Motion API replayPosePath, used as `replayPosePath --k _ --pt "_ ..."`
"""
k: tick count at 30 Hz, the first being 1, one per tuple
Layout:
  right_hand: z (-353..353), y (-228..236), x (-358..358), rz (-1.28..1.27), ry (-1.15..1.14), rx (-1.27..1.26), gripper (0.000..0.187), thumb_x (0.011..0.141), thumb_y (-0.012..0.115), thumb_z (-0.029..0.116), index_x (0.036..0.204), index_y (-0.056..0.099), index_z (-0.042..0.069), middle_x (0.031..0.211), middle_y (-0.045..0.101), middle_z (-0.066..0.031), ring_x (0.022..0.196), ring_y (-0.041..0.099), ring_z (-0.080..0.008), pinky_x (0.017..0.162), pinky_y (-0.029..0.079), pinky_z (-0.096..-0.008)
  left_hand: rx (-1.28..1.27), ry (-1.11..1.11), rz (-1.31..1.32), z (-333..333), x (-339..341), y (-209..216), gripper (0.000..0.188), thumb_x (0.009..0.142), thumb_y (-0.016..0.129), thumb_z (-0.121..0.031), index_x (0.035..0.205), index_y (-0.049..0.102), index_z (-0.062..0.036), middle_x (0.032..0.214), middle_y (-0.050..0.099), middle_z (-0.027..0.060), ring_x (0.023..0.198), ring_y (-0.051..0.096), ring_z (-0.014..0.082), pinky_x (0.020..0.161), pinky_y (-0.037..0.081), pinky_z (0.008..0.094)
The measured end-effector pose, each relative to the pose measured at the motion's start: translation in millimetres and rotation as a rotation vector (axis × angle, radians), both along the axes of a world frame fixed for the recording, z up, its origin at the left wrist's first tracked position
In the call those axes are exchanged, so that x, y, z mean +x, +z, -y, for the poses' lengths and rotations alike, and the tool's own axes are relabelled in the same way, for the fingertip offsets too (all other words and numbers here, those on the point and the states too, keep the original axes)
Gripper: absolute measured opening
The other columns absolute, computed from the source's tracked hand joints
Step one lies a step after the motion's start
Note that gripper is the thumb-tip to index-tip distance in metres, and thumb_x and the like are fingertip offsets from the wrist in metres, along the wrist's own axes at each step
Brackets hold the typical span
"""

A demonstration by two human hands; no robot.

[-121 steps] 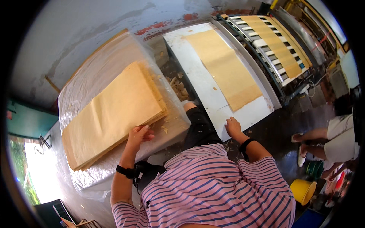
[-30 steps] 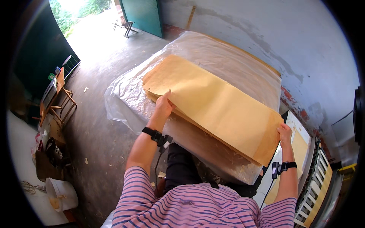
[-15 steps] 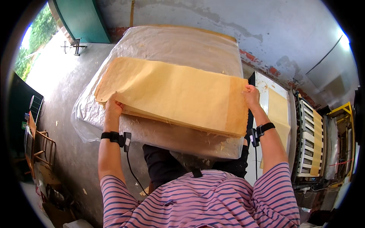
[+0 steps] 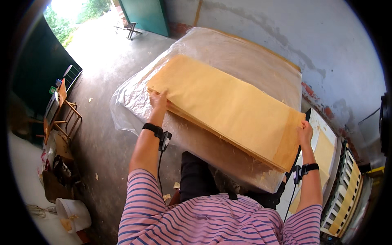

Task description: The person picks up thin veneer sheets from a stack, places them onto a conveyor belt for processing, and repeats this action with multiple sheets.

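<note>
A stack of long, thin yellow-tan sheets [image 4: 228, 108] lies slantwise on a broad block wrapped in clear plastic [image 4: 261, 67]. Its right end has a darker band and a ragged edge. At the near left corner, my left hand [image 4: 158, 100] has its fingers closed on the edge of the top sheet. My right hand [image 4: 304, 132] pinches the far right corner between thumb and fingers. Whether each hand holds one sheet or more cannot be made out. Both wrists carry black straps with small cabled devices.
To the right stands a white-topped table [image 4: 322, 143] with a similar sheet, beside a slatted rack-like machine [image 4: 341, 196]. At left are a wooden folding chair [image 4: 61, 108] and a white bucket [image 4: 75, 214]. A green door [image 4: 147, 16] opens outside at the back.
The view has turned left, so the stack appears further right and more slanted. The top sheet lies flatter at its left end. Both hands keep their hold at its edges.
</note>
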State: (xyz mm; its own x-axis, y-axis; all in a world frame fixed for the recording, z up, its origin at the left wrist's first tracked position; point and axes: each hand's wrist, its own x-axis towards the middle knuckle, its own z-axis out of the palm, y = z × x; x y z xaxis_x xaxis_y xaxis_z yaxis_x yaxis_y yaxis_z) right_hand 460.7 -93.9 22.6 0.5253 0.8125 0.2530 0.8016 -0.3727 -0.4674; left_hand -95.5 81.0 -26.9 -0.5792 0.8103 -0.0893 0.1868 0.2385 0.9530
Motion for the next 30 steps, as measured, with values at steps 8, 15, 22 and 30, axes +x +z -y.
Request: replayPosePath --k 8,15,22,30 --pt "63 15 41 0.202 -0.049 0.078 0.027 0.07 0.06 0.02 0.092 0.054 0.005 0.085 0.055 -0.0143 0.073 0.054 -0.0281 0.066 0.042 -0.0367 0.572 -0.428 -0.721 105 70 18 0.049 0.072 0.06 -0.016 0.111 0.04 0.0038 0.114 0.042 0.0203 0.104 0.041 0.0327 0.089 0.033 0.0357" --pt "240 -63 43 0.097 -0.18 -0.119 0.024 0.072 0.055 0.014 0.094 0.055 0.005 0.086 0.057 -0.0143 0.075 0.055 -0.0281 0.066 0.044 -0.0352 0.654 -1.214 -0.828 206 246 47 0.071 0.064 0.065 -0.031 0.12 0.032 -0.0011 0.127 0.027 0.0177 0.118 0.026 0.033 0.094 0.024 0.0413" --pt "382 -156 -26 -0.084 -0.31 -0.391 0.031 0.07 0.056 0.014 0.1 0.05 0.005 0.097 0.052 -0.0132 0.086 0.051 -0.029 0.072 0.043 -0.0352 0.717 -1.387 -1.138 188 316 28 0.078 0.063 0.062 -0.041 0.123 0.029 -0.0032 0.13 0.022 0.0178 0.121 0.019 0.0326 0.095 0.018 0.0467" --pt "413 -195 -21 -0.009 -0.502 -0.38 0.035 0.071 0.055 0.019 0.104 0.048 0.01 0.121 0.032 -0.0216 0.11 0.031 -0.0372 0.086 0.026 -0.0537 0.671 -1.538 -1.111 221 322 64 0.077 0.063 0.064 -0.037 0.122 0.028 -0.0022 0.129 0.023 0.0202 0.119 0.022 0.0347 0.096 0.018 0.0448"
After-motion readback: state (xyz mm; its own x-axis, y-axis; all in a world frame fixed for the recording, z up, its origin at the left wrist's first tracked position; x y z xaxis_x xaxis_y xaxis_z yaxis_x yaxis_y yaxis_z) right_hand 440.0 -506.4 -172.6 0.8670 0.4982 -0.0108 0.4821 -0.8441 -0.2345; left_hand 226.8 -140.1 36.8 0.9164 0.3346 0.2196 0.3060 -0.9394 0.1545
